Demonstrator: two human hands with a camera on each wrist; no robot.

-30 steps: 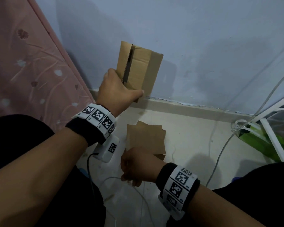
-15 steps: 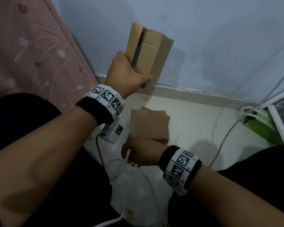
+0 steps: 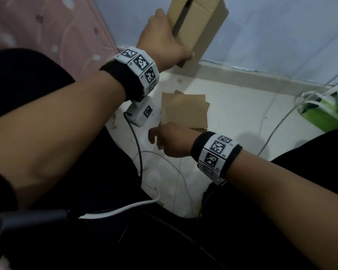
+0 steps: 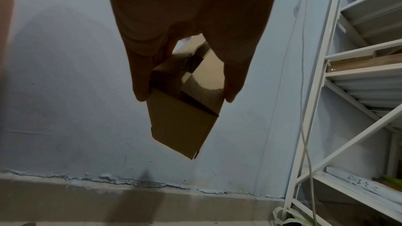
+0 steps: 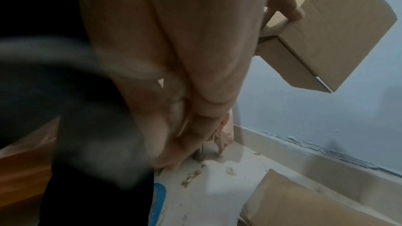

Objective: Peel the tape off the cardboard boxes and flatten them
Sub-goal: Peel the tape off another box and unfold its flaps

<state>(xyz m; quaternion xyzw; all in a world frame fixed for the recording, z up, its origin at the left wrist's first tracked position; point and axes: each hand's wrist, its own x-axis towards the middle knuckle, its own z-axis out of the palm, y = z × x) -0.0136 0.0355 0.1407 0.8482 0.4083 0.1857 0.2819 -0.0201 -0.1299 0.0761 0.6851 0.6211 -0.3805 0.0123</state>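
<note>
A small cardboard box [image 3: 198, 26] is being held up in the air at about 12 o'clock in the head view, in front of the pale blue wall [image 3: 281, 32]. It's being gripped by the left hand [image 3: 160, 43], with the fingers [image 4: 141, 82] wrapped on one side and the thumb on the other, squeezing it near its lower end. The right hand [image 3: 170, 141] is hanging lower, around 6 o'clock from the box, and nothing is being held in it; its fingers look loosely curled, though the wrist view is being blurred too much to be sure.

A stack of flattened cardboard [image 3: 184, 111] is lying on the pale floor [image 3: 238, 117] between the two hands, so part of the job looks done already.

The box is plain brown corrugated board, rectangular, with sharp folded edges and one flap gaping open along a dark slot. It's probably being carried with almost no effort: light, stiff along the panels, easily crushed at the creases. No tape can be made out for sure in this dim light. For flattening, it's probably best gripped by opposite corners and pushed along the creases.
</note>
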